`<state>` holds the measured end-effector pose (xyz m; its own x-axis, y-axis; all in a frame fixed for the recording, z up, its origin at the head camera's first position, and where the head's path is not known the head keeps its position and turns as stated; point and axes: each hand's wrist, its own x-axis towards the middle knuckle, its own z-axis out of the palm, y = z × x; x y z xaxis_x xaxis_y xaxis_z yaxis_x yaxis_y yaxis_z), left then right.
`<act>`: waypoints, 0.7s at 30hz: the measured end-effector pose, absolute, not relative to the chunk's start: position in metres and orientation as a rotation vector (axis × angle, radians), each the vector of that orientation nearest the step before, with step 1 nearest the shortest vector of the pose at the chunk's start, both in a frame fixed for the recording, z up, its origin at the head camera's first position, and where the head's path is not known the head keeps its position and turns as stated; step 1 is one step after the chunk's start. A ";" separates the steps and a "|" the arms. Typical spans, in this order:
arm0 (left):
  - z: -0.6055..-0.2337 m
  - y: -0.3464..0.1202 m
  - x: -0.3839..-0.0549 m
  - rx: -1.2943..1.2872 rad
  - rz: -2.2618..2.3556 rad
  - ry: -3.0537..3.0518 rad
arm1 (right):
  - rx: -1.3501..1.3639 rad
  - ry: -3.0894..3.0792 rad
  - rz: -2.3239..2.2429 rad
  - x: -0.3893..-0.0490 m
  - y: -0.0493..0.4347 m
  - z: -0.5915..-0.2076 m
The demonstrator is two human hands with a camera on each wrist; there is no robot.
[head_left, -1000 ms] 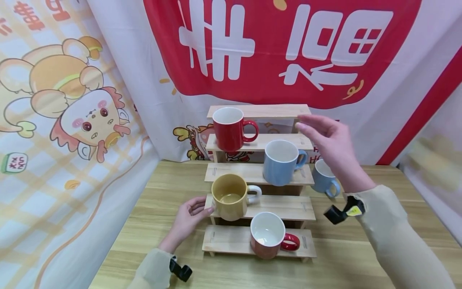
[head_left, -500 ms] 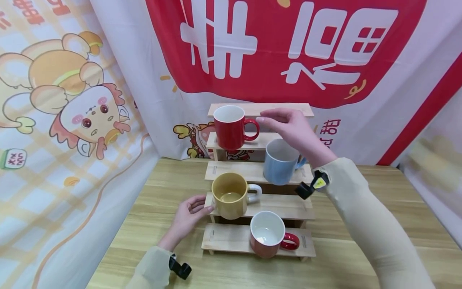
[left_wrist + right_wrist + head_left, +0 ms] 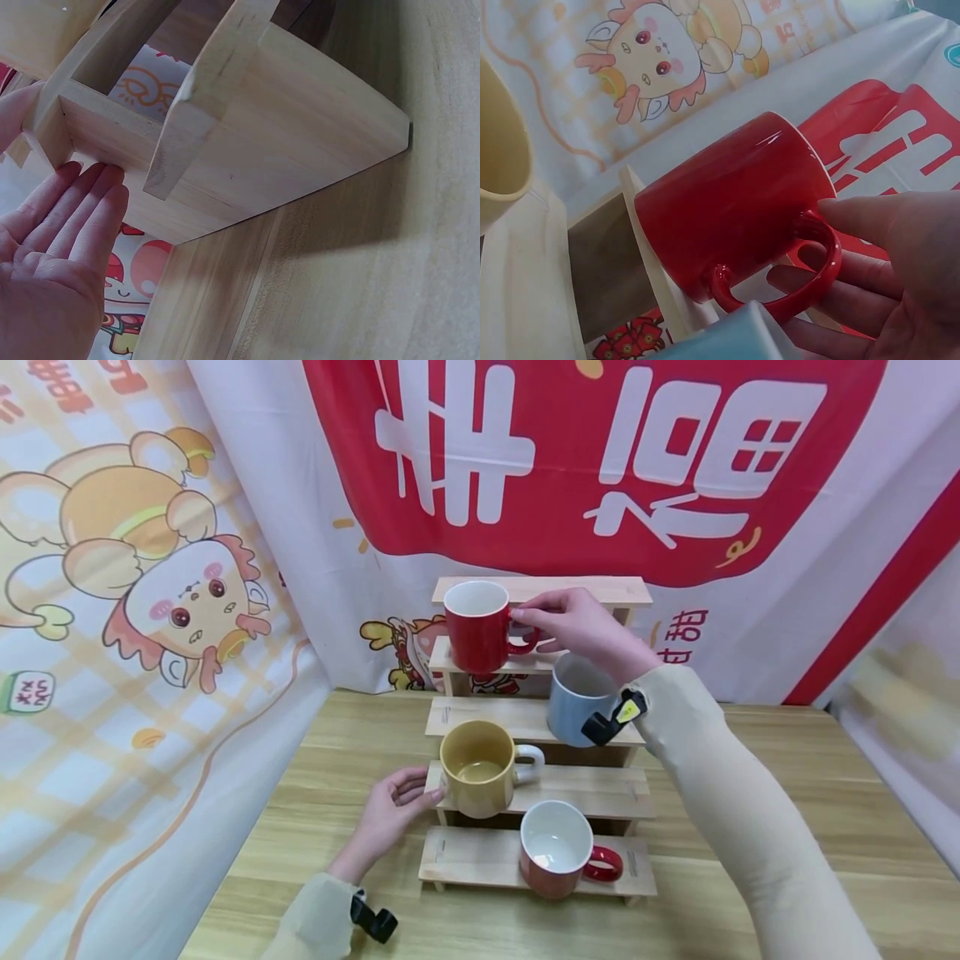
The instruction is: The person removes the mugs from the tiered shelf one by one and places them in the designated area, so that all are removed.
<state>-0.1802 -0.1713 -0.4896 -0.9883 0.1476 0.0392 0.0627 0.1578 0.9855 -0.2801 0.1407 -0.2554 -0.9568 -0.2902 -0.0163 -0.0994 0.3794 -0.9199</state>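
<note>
Touching red mug (image 3: pixel 735 202) by its handle (image 3: pixel 831 259), right hand (image 3: pixel 581 625) has fingers loosely extended behind loop; left hand (image 3: pixel 388 812), fingers nearly straight, at tiered wooden stand (image 3: pixel 581 782)

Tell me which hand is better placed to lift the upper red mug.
The right hand, most likely: its fingers are at the handle of the red mug, while the left hand is lower, beside the rack and the yellow mug.
</note>
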 end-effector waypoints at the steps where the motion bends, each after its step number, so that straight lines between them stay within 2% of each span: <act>1: -0.490 -0.171 -0.180 0.210 1.987 2.339 | -0.352 2.452 -1.623 -0.281 0.140 -0.256; 21: -0.489 -0.172 -0.181 0.223 1.977 2.334 | -0.346 2.454 -1.663 -0.284 0.133 -0.258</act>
